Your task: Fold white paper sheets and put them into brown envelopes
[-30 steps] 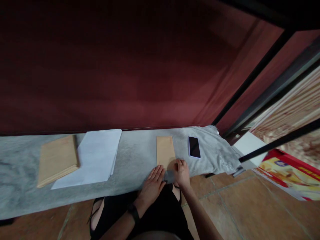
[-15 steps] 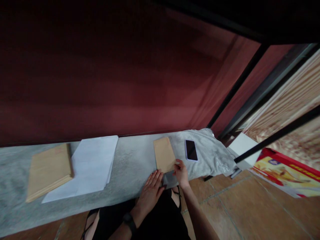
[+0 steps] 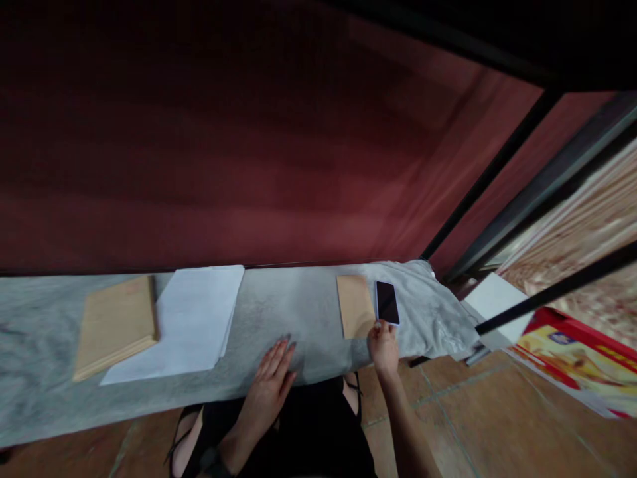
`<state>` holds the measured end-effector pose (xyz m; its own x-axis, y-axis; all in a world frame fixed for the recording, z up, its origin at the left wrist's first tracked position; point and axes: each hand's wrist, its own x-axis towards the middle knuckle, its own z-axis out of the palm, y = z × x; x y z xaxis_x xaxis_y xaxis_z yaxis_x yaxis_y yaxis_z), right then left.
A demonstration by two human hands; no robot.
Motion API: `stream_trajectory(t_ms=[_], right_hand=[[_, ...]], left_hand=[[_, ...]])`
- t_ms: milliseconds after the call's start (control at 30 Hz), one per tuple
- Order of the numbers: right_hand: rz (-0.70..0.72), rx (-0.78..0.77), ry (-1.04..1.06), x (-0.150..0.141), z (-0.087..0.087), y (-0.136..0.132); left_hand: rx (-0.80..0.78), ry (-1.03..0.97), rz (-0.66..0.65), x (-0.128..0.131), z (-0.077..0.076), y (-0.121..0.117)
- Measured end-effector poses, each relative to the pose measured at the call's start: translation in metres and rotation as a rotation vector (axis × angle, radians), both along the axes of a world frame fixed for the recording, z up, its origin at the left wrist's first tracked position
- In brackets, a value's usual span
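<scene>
Lying lengthwise front to back, the brown envelope [image 3: 355,307] sits just ahead and left of the nearer right hand [image 3: 384,347], curled at its corner, grip unclear, while the left hand [image 3: 269,380] rests open, apart.

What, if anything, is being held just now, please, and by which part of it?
The envelope, it seems: the right hand has its near right corner. The left hand holds nothing.
</scene>
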<state>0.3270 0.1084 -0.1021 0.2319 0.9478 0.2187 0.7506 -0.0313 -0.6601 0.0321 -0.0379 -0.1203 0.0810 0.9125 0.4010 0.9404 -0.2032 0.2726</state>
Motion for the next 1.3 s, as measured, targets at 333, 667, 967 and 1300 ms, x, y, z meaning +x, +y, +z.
stream_trajectory(t_ms=[333,667,967,1300], right_hand=[[0.439,0.359,-0.295,-0.038,-0.019,-0.010],[0.523,0.359,-0.361,-0.086,-0.043,-0.038],[0.536,0.356,-0.347,-0.082,-0.046,-0.037],[0.642,0.147,0.190,-0.123,-0.030,-0.036]], left_hand=[[-0.019,0.122,0.670,-0.089,0.019,-0.017],[-0.234,0.140,0.732,-0.099,0.034,-0.022],[-0.240,-0.074,0.650,-0.116,0.059,-0.037],[-0.055,0.095,0.279,-0.011,0.081,-0.002]])
